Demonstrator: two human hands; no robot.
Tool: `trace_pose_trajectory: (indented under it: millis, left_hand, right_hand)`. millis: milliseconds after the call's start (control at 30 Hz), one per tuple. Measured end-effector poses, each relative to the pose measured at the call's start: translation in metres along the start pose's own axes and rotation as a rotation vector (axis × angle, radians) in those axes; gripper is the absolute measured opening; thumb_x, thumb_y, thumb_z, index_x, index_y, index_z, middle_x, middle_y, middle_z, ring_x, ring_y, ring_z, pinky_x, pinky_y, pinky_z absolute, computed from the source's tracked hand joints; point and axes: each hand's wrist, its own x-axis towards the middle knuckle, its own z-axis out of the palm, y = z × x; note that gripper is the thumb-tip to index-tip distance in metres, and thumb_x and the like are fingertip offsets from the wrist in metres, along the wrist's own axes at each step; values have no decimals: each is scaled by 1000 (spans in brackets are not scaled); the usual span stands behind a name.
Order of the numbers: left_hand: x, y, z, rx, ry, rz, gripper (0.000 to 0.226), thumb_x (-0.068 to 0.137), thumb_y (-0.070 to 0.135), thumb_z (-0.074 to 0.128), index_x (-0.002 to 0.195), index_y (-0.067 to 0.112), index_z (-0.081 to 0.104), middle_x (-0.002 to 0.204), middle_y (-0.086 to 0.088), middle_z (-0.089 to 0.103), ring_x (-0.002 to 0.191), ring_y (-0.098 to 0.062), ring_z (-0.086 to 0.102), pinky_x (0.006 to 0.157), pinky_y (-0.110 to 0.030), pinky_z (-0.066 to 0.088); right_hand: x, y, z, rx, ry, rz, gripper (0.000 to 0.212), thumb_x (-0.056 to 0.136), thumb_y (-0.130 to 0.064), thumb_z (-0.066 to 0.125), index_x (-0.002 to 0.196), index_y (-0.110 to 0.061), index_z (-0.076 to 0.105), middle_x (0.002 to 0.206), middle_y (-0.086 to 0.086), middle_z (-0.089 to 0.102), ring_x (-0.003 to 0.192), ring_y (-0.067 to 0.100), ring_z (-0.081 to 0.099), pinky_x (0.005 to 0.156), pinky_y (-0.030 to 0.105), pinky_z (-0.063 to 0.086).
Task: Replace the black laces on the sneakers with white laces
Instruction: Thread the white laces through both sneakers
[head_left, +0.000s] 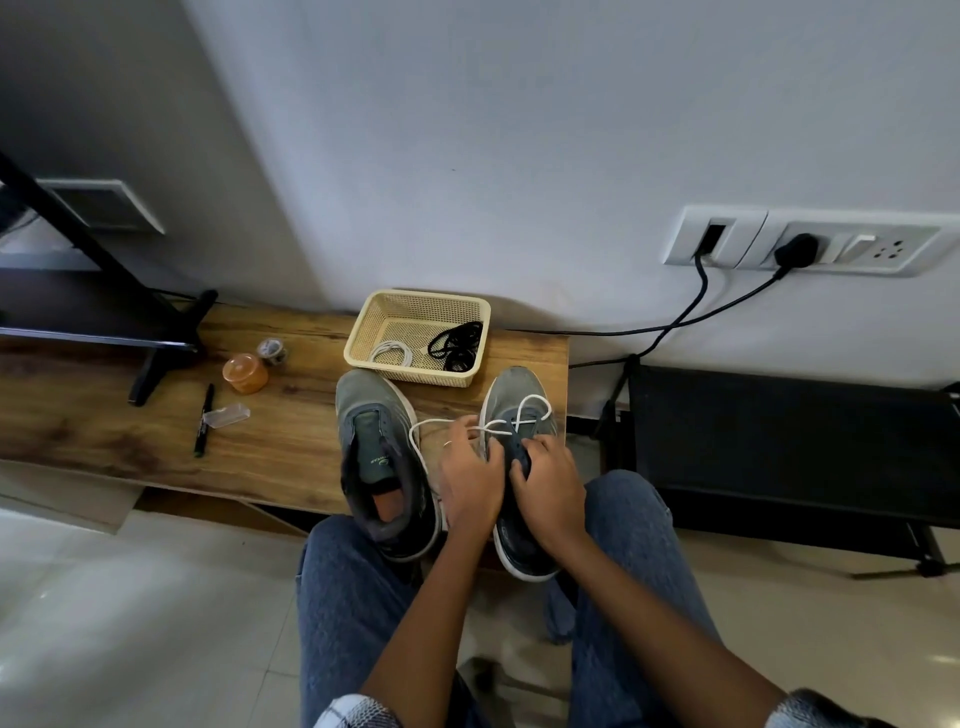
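Observation:
Two grey sneakers stand side by side at the near edge of a low wooden table (156, 415). The left sneaker (382, 457) has no lace in it. A white lace (519, 415) runs through the front eyelets of the right sneaker (511, 400) and loops out to the left. My left hand (470, 480) pinches the lace at the right sneaker's left side. My right hand (548, 480) grips the tongue and upper of that sneaker. A cream basket (415, 306) behind the sneakers holds a coiled white lace (392, 353) and black laces (457, 343).
On the table to the left lie an orange jar (245, 372), a tape roll (272, 351), a black marker (204, 420) and a small clear case (227, 415). A black stand's foot (156, 358) rests at the table's left. Cables run from wall sockets (800, 244) to a black rack (789, 441) on the right.

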Motion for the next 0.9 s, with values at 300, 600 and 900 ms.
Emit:
trace_pose_trajectory:
  millis: [300, 600, 900]
  left_hand:
    - [14, 8, 1, 469, -70, 155, 16, 94, 28, 57, 100, 17, 67, 102, -4, 65, 96, -22, 59, 79, -34, 43]
    - [-3, -4, -12, 439, 166, 71, 21, 82, 19, 56, 86, 1, 66, 111, -13, 50, 99, -31, 44, 80, -40, 43]
    - [-2, 3, -5, 358, -10, 142, 14, 79, 29, 57, 88, 18, 57, 77, -1, 62, 81, -23, 57, 80, -38, 40]
  right_hand:
    - [-1, 0, 0, -12, -6, -6, 31, 94, -21, 48, 122, -8, 57, 121, 5, 55, 113, 20, 48, 92, 33, 44]
    - [0, -3, 2, -62, 3, 31, 31, 94, -19, 48, 121, -8, 58, 121, 5, 55, 115, 21, 47, 89, 34, 44]
    - [0, -1, 1, -59, 0, 30, 29, 96, -21, 47, 121, -10, 58, 123, 4, 55, 115, 20, 47, 90, 33, 43]
